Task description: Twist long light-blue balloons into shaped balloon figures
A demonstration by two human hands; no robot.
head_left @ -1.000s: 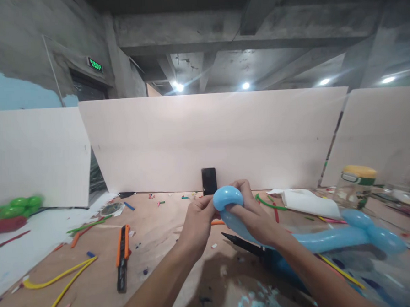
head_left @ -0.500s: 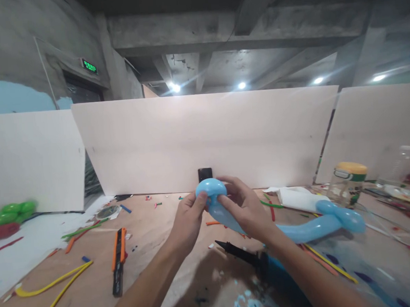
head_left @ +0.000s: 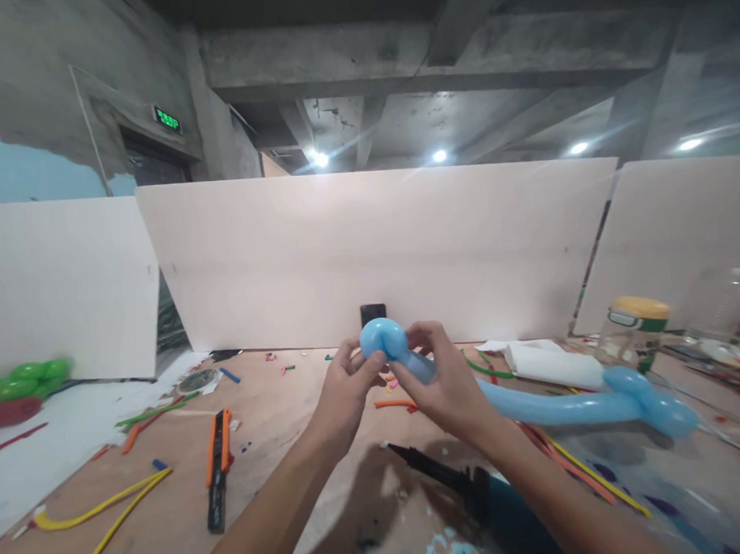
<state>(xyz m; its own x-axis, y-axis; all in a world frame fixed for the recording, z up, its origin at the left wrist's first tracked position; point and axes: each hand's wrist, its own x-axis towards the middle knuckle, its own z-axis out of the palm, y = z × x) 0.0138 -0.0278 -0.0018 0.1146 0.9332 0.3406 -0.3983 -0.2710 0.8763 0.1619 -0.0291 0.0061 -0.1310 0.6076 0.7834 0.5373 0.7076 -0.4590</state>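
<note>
Above the middle of the table I hold a long light-blue modelling balloon (head_left: 556,405) in both hands. Its near end is bent into a round loop at my fingertips. My left hand (head_left: 344,390) is closed on the left side of this loop, thumb pressed at its base. With thumb and fingers, my right hand (head_left: 446,376) grips the balloon just right of the loop. From there the tube runs right, past my right wrist, to a twisted cluster of bubbles at its far end. Below my hands lies a balloon pump (head_left: 438,463) with a black pointed nozzle, partly covered by my right forearm.
An orange and black utility knife (head_left: 217,471) lies left, near a yellow uninflated balloon (head_left: 102,506). Green and red balloons (head_left: 31,381) rest far left. A paper roll (head_left: 554,365) and yellow-lidded jar (head_left: 636,329) stand right. A phone (head_left: 373,315) leans against the white board (head_left: 381,243).
The loop at my fingertips has turned and now shows a crease in its middle. The balloon's trailing part has straightened, its bubble end shifting right. Both hands keep their grip.
</note>
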